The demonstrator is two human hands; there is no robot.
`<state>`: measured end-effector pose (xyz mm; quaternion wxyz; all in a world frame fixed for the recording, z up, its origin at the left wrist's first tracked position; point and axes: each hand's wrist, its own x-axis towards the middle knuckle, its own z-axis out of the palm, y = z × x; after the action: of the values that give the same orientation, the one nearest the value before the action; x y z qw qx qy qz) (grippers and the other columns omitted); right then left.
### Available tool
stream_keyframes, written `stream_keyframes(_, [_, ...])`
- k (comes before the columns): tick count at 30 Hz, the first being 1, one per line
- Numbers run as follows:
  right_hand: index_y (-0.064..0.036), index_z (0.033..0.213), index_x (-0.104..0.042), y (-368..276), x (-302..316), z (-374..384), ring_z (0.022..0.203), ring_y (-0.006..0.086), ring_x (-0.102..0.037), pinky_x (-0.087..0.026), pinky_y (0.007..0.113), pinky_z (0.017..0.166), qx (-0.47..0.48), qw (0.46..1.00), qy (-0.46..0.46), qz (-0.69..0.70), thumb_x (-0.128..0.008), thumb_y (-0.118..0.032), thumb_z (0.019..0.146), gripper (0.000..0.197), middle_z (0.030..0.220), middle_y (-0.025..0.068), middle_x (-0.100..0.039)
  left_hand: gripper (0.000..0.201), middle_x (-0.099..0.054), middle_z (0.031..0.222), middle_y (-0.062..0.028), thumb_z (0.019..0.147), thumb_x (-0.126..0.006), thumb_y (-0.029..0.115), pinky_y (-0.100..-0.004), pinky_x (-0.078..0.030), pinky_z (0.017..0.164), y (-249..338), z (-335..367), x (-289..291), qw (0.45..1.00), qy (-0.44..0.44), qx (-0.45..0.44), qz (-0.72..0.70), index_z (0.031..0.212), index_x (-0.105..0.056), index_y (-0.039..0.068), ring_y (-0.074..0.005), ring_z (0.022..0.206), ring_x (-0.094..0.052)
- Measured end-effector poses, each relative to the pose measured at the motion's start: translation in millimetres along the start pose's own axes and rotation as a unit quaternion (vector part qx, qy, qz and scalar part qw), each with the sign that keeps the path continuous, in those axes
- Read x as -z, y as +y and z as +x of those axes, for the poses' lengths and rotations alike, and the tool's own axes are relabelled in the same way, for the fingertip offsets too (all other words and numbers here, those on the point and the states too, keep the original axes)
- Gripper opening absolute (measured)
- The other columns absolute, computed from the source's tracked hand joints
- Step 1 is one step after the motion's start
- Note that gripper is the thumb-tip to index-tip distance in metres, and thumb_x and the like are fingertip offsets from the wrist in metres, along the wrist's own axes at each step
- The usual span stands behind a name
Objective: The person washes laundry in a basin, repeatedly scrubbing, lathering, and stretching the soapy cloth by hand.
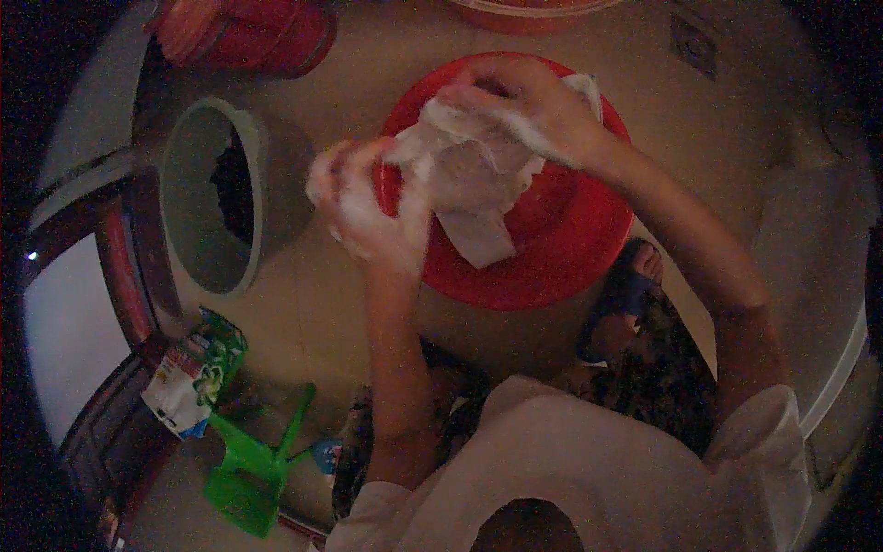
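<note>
A: Layout first, biggest down?

B: Beige floor (662,101), dim light. Red basin (570,230) on it, at twelve o'clock from you. Pale green bucket (195,221) at the basin's nine o'clock, standing apart, something dark inside.

A: And the cloth?

B: White cloth (469,175), bunched over the basin between your hands. One tip hangs toward six o'clock; another corner shows beyond your right hand (520,101), between one and two. Whether the hanging tip touches the basin's bottom, can't tell.

A: State of your grip?

B: Right hand at twelve o'clock, fingers closed on the cloth's far edge. Left hand (368,198) at nine, fingers curled beside the near-left folds. Too blurred; cannot tell whether it pinches fabric.

A: How will it handle?

B: My judgement: soft, thin, limp. It won't hold a shape, so you need both hands to spread it. Light if dry, noticeably heavier if soaked. Whitish film on your left hand looks like suds; expect slip.

A: Best hold?

B: Gathered folds, not a single layer: thin fabric could stretch or tear under a hard twist. Take thick bunches at nine and twelve; leave the six o'clock tip loose.
</note>
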<state>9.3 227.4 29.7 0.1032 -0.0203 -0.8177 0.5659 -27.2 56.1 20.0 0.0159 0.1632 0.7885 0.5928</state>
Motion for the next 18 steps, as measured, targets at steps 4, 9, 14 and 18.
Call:
stream_keyframes(4, [-0.0067, 0.089, -0.059, -16.4, -12.1, -1.8, 0.067, 0.0215, -0.057, -0.044, 0.032, 0.062, -0.006, 0.974, -0.027, -0.227, -0.052, -0.027, 0.079, 0.023, 0.072, 0.0125, -0.057, 0.045, -0.047, 0.109, -0.0072, 0.087, -0.032, 0.042, -0.0347, -0.036, 0.085, 17.6, -23.1, -18.7, 0.918, -0.115, 0.266, -0.272, 0.111, -0.045, 0.006, -0.0207, 0.102, -0.044])
stream_keyframes(9, [-0.0077, 0.077, -0.059, -14.0, -20.4, -38.4, 0.065, 0.0308, -0.059, -0.048, 0.041, 0.057, 0.142, 0.955, -0.078, -0.247, -0.050, -0.021, 0.073, 0.016, 0.071, 0.0131, -0.060, 0.045, -0.047, 0.115, -0.0111, 0.085, -0.041, 0.036, -0.0381, -0.044, 0.081, -2.1, 0.7, -22.0, 0.817, -0.092, 0.376, -0.427, 0.114, -0.043, 0.002, -0.0242, 0.099, -0.050])
stream_keyframes(14, [-0.0092, 0.090, -0.055, 32.4, 26.6, -25.2, 0.066, 0.0271, -0.059, -0.048, 0.035, 0.060, -0.037, 0.991, -0.079, -0.099, -0.056, -0.022, 0.072, 0.023, 0.082, 0.0119, -0.060, 0.032, -0.047, 0.111, -0.0091, 0.084, -0.047, 0.013, -0.0354, -0.039, 0.087, 3.8, 13.7, -9.0, 0.854, -0.046, 0.314, -0.412, 0.113, -0.042, -0.001, -0.0213, 0.103, -0.046])
stream_keyframes(18, [-0.0095, 0.109, -0.045, 55.2, 6.6, -27.4, 0.083, 0.0210, -0.055, -0.044, 0.031, 0.072, -0.034, 0.988, -0.124, 0.086, -0.060, -0.017, 0.070, 0.042, 0.097, 0.0106, -0.055, 0.040, -0.046, 0.114, -0.0103, 0.084, -0.048, 0.021, -0.0358, -0.042, 0.085, 5.3, 8.2, 1.4, 0.919, -0.040, 0.256, -0.297, 0.118, -0.039, 0.001, -0.0230, 0.102, -0.048])
